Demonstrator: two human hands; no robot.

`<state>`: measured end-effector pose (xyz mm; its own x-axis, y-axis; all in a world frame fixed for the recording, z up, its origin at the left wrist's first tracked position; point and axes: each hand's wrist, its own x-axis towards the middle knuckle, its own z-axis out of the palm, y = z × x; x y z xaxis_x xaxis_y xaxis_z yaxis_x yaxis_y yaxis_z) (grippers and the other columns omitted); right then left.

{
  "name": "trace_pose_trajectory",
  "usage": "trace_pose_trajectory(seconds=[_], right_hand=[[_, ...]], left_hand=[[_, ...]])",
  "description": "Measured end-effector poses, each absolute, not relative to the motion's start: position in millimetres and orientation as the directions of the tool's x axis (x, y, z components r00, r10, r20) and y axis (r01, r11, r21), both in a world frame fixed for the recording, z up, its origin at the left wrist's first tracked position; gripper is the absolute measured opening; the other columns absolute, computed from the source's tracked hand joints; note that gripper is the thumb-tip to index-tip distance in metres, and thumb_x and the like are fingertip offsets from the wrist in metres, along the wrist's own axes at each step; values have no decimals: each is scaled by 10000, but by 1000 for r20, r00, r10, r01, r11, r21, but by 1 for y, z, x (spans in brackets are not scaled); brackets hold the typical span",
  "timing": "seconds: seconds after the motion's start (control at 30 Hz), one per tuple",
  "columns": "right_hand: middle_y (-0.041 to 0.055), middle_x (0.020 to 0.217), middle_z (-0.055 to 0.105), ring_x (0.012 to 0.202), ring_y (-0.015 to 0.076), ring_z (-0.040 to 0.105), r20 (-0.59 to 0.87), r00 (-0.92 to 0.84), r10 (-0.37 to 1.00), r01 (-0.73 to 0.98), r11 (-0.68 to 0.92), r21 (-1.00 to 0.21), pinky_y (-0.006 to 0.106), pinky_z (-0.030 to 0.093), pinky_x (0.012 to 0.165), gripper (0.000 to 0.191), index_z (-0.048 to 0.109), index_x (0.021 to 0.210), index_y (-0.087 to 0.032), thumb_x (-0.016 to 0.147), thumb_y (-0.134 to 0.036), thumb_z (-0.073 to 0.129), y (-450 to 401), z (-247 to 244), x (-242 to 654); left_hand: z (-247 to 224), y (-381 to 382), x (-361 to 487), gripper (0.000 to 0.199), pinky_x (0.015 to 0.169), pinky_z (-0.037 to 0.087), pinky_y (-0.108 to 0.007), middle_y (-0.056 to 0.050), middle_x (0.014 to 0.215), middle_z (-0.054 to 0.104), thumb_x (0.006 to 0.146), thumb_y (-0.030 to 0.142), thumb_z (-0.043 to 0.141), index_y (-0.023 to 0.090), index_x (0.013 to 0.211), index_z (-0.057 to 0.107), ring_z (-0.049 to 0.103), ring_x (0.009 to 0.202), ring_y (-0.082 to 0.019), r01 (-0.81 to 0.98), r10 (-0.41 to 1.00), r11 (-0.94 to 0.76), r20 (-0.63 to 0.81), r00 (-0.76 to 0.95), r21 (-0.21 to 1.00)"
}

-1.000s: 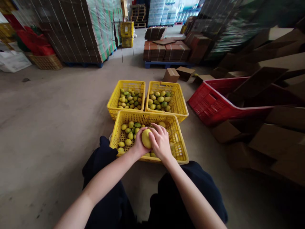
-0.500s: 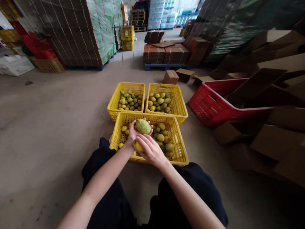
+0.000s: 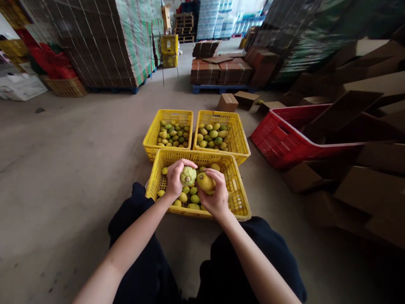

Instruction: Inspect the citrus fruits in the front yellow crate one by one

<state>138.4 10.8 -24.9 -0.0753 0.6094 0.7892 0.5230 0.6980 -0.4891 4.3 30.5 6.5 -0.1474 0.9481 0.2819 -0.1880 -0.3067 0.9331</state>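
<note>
My left hand (image 3: 176, 179) is wrapped round a bumpy green lemon (image 3: 188, 175), its stem end facing me. Beside it, my right hand (image 3: 218, 192) grips a smoother yellow lemon (image 3: 206, 182), fingers over its right side. The two fruits are held close together above the near yellow crate (image 3: 241, 202). Inside that crate lie loose green and yellow lemons (image 3: 194, 198); my hands hide part of them.
Behind the near crate stand a left yellow crate (image 3: 152, 134) and a right yellow crate (image 3: 240, 139), both holding lemons. To the right are a red crate (image 3: 275, 139) and cardboard boxes (image 3: 370, 190). Wrapped pallet stacks (image 3: 95, 46) and bundled cardboard (image 3: 236, 71) stand farther back.
My hands have moved apart, the right one shifting rightward with the yellow lemon. The green lemon has turned in my left hand so its stem end faces me.
</note>
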Motion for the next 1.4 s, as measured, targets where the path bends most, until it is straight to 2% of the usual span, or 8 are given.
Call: trace_pose_trajectory(seconds=[0.47, 0.57, 0.67, 0.8, 0.93, 1.1, 1.23, 1.4], right_hand=[[89, 1082, 565, 1003, 274, 572, 808, -114, 579, 466, 749, -471, 507, 496, 812, 524, 388, 1171, -296, 725, -135, 611, 6, -26, 136], [89, 1086, 565, 1009, 262, 574, 731, -66, 679, 453, 673, -584, 465, 490, 844, 519, 395, 1171, -271, 725, -189, 648, 4, -27, 132], [57, 1052, 566, 953, 222, 581, 505, 72, 860, 352, 452, -820, 393, 497, 842, 485, 435, 1118, -247, 707, -298, 689, 5, -26, 126], [-9, 917, 577, 777, 163, 590, 41, 157, 987, -136, 63, -989, 288, 517, 645, 422, 499, 1087, -261, 719, -395, 656, 14, -23, 122], [-18, 784, 616, 567, 132, 571, -303, 7, 953, -554, -249, -794, 215, 429, 410, 375, 550, 1044, -253, 709, -394, 642, 25, -22, 128], [24, 617, 635, 485, 138, 586, -604, -107, 790, -671, -506, -542, 219, 461, 371, 203, 593, 782, -171, 756, -372, 591, 27, -20, 134], [29, 582, 642, 480, 140, 606, -654, -131, 745, -706, -533, -467, 203, 467, 361, 216, 591, 765, -163, 789, -377, 571, 26, -19, 134], [32, 586, 646, 422, 133, 565, -586, -111, 802, -675, -494, -548, 195, 388, 297, 97, 569, 732, -163, 737, -257, 594, 27, -22, 133]], left_hand=[[7, 31, 5, 408, 819, 438, -309, -64, 766, 668, 819, 403, 372, 193, 644, 675, 600, 809, -207, -233, 959, -267, 236, -155, 935], [2, 39, 6, 385, 735, 463, -290, -58, 699, 652, 806, 390, 385, 174, 617, 642, 607, 731, -185, -423, 994, -47, -1, -112, 905], [-4, 48, 4, 330, 668, 485, -283, -41, 631, 614, 788, 383, 412, 159, 649, 611, 606, 651, -170, -654, 920, 333, -386, 67, 680], [-7, 54, 2, 255, 668, 520, -324, -20, 693, 615, 801, 391, 454, 176, 804, 592, 614, 663, -171, -747, 764, 511, -622, 169, 425], [-7, 56, 1, 171, 657, 549, -358, -38, 761, 618, 828, 347, 483, 186, 820, 539, 621, 710, -184, -774, 757, 470, -644, 106, 425], [-7, 57, 1, 220, 614, 574, -289, -65, 780, 609, 884, 361, 427, 171, 852, 533, 619, 723, -166, -835, 751, 437, -647, 133, 335], [-5, 56, 2, 335, 518, 557, -241, -104, 796, 616, 897, 418, 391, 133, 951, 559, 629, 725, -180, -827, 708, 492, -678, 198, 272], [-3, 53, 1, 384, 485, 535, -247, -116, 738, 623, 881, 419, 395, 90, 924, 589, 615, 640, -181, -801, 739, 503, -641, 205, 324]])
